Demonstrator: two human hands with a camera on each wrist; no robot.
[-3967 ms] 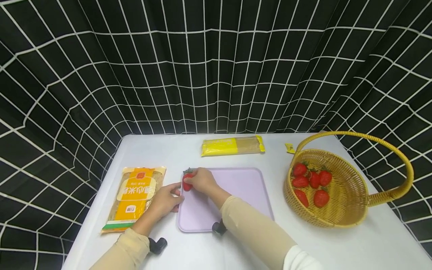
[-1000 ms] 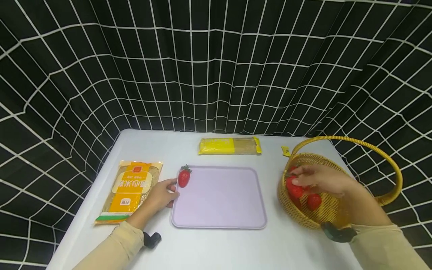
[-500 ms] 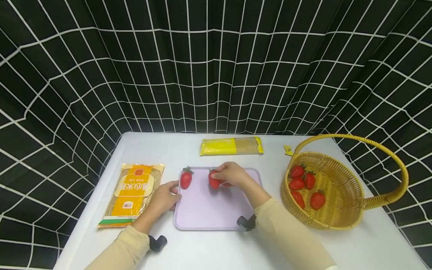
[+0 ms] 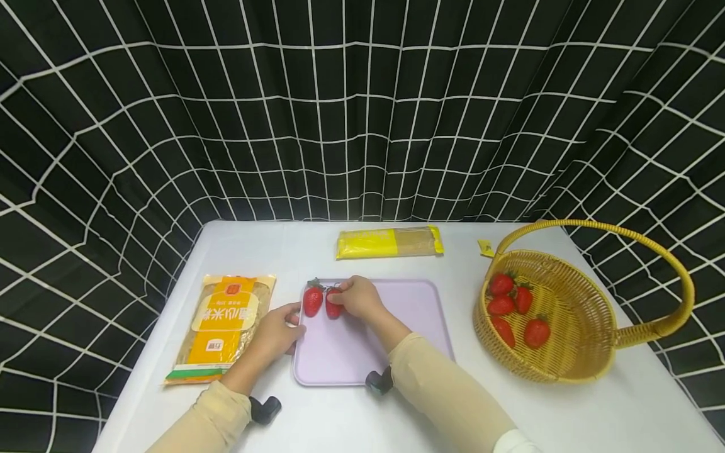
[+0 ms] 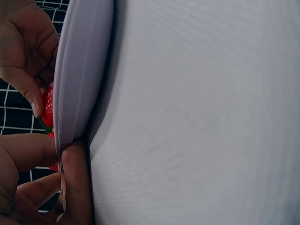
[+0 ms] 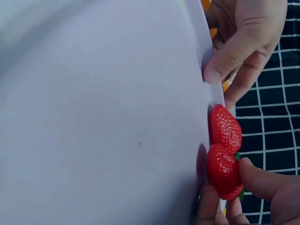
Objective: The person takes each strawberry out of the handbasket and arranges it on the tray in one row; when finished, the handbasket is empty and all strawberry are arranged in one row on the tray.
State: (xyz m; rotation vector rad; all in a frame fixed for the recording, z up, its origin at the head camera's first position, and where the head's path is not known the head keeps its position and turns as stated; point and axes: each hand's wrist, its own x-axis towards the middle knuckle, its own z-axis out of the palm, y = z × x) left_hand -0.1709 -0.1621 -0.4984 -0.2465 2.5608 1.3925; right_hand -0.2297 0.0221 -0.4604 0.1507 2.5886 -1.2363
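right hand (image 4: pixel 359 298) pinched a strawberry (image 4: pixel 333 307) near far-left corner of lilac tray (image 4: pixel 334 355), second strawberry (image 4: pixel 313 302) lay just left in that corner, left hand (image 4: pixel 276 331) gripped tray's left edge, wicker basket (image 4: pixel 591 327) with five more strawberries (image 4: pixel 537 332) stood near worktop (image 4: pixel 323 418) right edge

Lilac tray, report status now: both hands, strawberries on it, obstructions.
Left hand grips left edge of lilac tray. Right hand pinches strawberry near far edge. Second strawberry close beside it; nothing else visibly in the way.
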